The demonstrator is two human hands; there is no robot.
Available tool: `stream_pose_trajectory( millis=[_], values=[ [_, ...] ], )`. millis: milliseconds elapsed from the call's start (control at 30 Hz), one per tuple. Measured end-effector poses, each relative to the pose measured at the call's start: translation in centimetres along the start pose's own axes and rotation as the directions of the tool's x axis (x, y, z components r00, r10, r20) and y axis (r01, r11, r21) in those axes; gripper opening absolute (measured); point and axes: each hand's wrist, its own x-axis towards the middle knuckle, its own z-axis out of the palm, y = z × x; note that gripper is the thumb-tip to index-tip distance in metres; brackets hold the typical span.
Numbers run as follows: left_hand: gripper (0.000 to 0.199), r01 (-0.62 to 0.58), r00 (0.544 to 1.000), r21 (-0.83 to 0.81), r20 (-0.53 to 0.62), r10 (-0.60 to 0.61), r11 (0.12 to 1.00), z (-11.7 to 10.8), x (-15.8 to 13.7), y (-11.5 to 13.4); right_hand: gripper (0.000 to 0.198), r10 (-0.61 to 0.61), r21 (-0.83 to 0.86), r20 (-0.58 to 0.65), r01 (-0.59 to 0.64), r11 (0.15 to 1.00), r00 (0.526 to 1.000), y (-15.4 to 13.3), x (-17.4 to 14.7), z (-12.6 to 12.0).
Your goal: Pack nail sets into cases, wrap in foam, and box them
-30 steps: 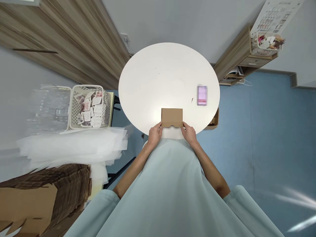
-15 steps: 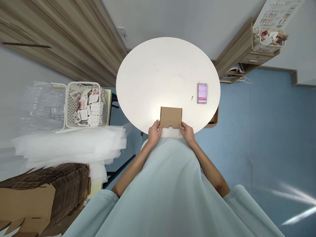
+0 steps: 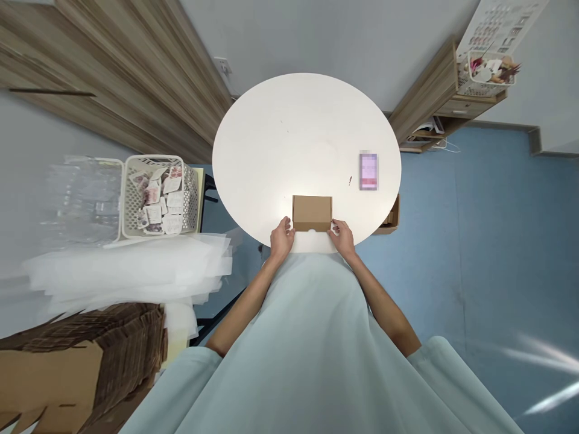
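Observation:
A small brown cardboard box [image 3: 312,210] lies on the white oval table [image 3: 307,132] near its front edge. Its lid is down, and a darker front face with a small notch at the middle shows towards me. My left hand [image 3: 282,239] is at the box's front left corner, thumb and fingers apart, with the thumb close to the cardboard. At the front right corner is my right hand [image 3: 342,237], its fingers also parted and loosely curved. Whether the fingertips touch the box is hard to tell.
A phone with a blurred screen [image 3: 368,172] lies on the table's right side. To my left are a white basket of small packets [image 3: 158,199], clear plastic packs [image 3: 85,199], white foam sheets [image 3: 131,265] and stacked flat cardboard [image 3: 122,355]. An open carton [image 3: 389,220] stands below the table's right edge.
The box lid's front flap has gone down, so the front face now shows. Both hands have loosened from the box's sides and stay by its front corners.

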Motion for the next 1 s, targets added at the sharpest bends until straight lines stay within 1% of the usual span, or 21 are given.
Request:
stream_pose_trajectory(
  millis=[133,233,333,433,533,667,733,833,1000],
  values=[
    [0.058,0.022,0.999,-0.093,0.034,-0.019,0.995,-0.1,0.0,0.1,0.054,-0.030,0.077,0.047,0.027,0.997,0.998,0.4,-0.1,0.1],
    [0.056,0.037,0.999,-0.148,0.039,-0.032,0.988,-0.3,-0.4,0.5,0.053,-0.063,0.147,0.076,0.052,0.988,0.995,-0.2,-0.4,-0.2],
    [0.050,-0.015,1.000,-0.166,0.014,0.018,0.986,-1.1,-1.4,1.3,0.051,-0.099,0.195,0.068,0.084,0.977,0.993,-1.7,-1.2,-1.1],
    [0.049,-0.098,0.995,-0.134,-0.028,0.095,0.986,-2.4,-2.7,2.6,0.050,-0.110,0.251,0.030,0.099,0.963,0.993,-3.6,-2.3,-2.7],
    [0.050,-0.155,0.987,-0.075,-0.061,0.151,0.985,-3.7,-3.8,3.7,0.050,-0.064,0.254,-0.001,0.062,0.965,0.998,-5.2,-3.3,-4.4],
    [0.049,-0.146,0.989,-0.019,-0.018,0.146,0.989,-4.5,-4.3,4.3,0.054,-0.009,0.169,0.011,0.007,0.986,1.000,-5.8,-3.7,-5.7],
    [0.050,-0.134,0.991,0.015,0.015,0.134,0.991,-4.7,-4.4,4.4,0.057,0.021,0.166,0.030,-0.026,0.986,0.999,-5.5,-3.6,-5.8],
    [0.052,-0.126,0.991,0.044,0.041,0.125,0.991,-4.8,-4.6,4.3,0.060,0.073,0.209,0.050,-0.082,0.974,0.996,-5.0,-3.4,-5.7],
    [0.049,-0.114,0.993,-0.009,0.019,0.114,0.993,-4.8,-5.1,4.0,0.060,0.121,0.282,0.048,-0.130,0.951,0.991,-4.5,-3.5,-5.4]
  ],
)
